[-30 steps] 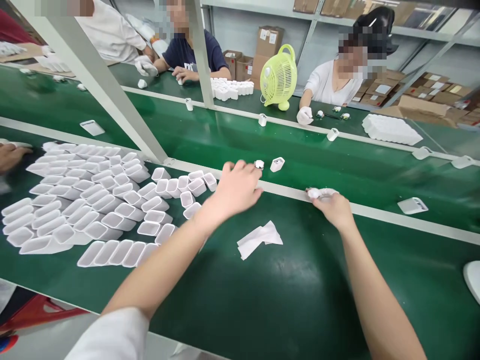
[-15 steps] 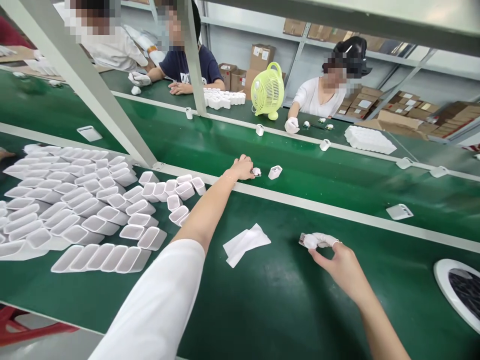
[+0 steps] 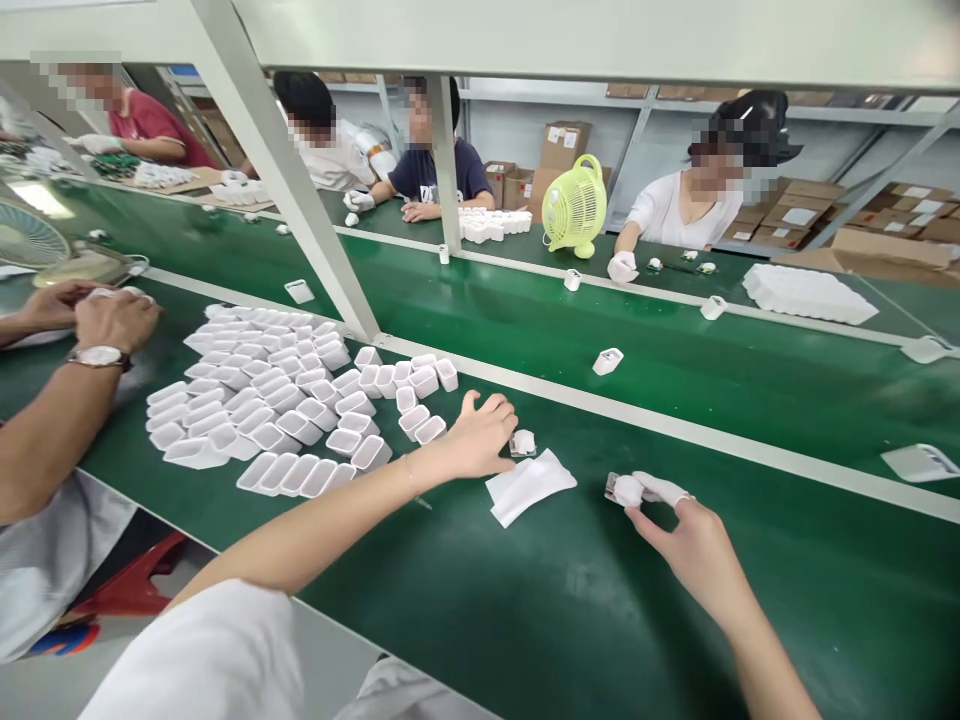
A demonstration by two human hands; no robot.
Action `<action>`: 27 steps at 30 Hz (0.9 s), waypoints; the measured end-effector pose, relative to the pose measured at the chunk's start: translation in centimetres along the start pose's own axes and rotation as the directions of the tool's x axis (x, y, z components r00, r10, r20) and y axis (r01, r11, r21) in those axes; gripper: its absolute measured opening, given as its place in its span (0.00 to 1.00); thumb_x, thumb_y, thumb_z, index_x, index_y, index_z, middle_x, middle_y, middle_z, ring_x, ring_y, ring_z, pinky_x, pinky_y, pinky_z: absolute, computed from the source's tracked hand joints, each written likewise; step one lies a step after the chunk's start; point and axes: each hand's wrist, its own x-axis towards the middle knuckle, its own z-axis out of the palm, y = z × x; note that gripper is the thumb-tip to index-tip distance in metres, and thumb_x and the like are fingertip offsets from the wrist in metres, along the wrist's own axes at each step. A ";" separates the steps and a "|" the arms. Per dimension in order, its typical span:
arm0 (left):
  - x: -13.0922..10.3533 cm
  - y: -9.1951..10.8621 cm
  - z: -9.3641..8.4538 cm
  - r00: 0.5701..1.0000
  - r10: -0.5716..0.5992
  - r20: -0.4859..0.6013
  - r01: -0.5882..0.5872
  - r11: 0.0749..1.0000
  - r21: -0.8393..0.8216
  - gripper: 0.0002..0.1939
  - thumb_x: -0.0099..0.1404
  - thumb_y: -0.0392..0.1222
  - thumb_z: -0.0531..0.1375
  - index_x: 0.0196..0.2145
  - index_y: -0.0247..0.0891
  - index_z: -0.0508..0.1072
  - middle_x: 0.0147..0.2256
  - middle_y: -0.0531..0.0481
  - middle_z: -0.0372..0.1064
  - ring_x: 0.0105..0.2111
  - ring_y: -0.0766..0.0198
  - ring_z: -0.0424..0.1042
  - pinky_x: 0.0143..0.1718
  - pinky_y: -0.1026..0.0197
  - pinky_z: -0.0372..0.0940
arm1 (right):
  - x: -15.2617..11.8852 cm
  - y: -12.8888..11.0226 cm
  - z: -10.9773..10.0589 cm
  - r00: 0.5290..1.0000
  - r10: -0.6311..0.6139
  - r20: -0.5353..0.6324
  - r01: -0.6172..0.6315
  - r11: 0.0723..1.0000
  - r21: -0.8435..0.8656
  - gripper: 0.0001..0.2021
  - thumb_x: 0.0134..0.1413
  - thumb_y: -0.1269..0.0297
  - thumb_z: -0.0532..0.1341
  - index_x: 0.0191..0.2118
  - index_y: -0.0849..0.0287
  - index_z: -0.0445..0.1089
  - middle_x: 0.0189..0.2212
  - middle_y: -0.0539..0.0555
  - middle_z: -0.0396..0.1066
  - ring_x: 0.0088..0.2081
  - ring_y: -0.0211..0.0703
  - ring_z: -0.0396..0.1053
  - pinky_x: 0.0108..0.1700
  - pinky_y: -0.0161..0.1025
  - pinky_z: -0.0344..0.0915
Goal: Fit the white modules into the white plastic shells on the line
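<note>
Two green belts (image 3: 675, 380), cardboard-stacked shelves (image 3: 862, 215)

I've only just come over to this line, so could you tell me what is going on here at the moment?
A person at a green bench has the left hand on a small white part next to a white cloth. The right hand pinches another small white part between the fingertips. A big spread of white plastic shells lies to the left. A co-worker's hands are busy at the far left, and more people sit across the belt near a yellow fan.
</note>
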 end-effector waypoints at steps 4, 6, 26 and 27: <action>-5.8 -0.3 -2.3 0.955 -0.208 -0.209 0.249 0.949 0.193 0.25 0.62 0.45 0.62 0.56 0.35 0.66 0.57 0.34 0.61 0.60 0.39 0.55 0.57 0.29 0.44 | -0.3 -0.2 0.1 0.989 -0.099 0.109 0.099 0.995 0.005 0.19 0.51 0.48 0.57 0.38 0.58 0.74 0.38 0.59 0.77 0.38 0.57 0.75 0.34 0.46 0.72; -7.9 -1.9 -2.9 0.933 -0.270 -0.240 0.336 0.893 0.301 0.24 0.63 0.42 0.62 0.56 0.37 0.67 0.61 0.32 0.56 0.61 0.35 0.52 0.56 0.27 0.45 | -0.5 -0.4 -0.3 0.968 -0.142 0.205 0.146 0.989 -0.005 0.19 0.53 0.50 0.57 0.43 0.58 0.74 0.45 0.59 0.75 0.44 0.56 0.74 0.41 0.47 0.73; -8.5 1.7 -2.6 0.987 -0.060 -0.149 -0.005 0.916 -0.400 0.15 0.61 0.36 0.59 0.46 0.39 0.63 0.46 0.47 0.67 0.42 0.59 0.71 0.45 0.56 0.67 | -2.8 -3.8 1.1 0.947 -0.308 -0.089 0.320 0.924 0.211 0.17 0.56 0.57 0.64 0.50 0.54 0.73 0.46 0.56 0.75 0.46 0.53 0.75 0.48 0.50 0.74; -8.4 2.4 -2.7 0.988 -0.029 -0.150 -0.035 0.913 -0.406 0.16 0.61 0.36 0.59 0.47 0.40 0.63 0.46 0.46 0.67 0.42 0.59 0.70 0.42 0.58 0.68 | -3.4 -4.7 1.1 0.933 -0.327 -0.148 0.357 0.894 0.272 0.17 0.56 0.59 0.65 0.52 0.52 0.72 0.46 0.55 0.75 0.46 0.53 0.75 0.48 0.49 0.75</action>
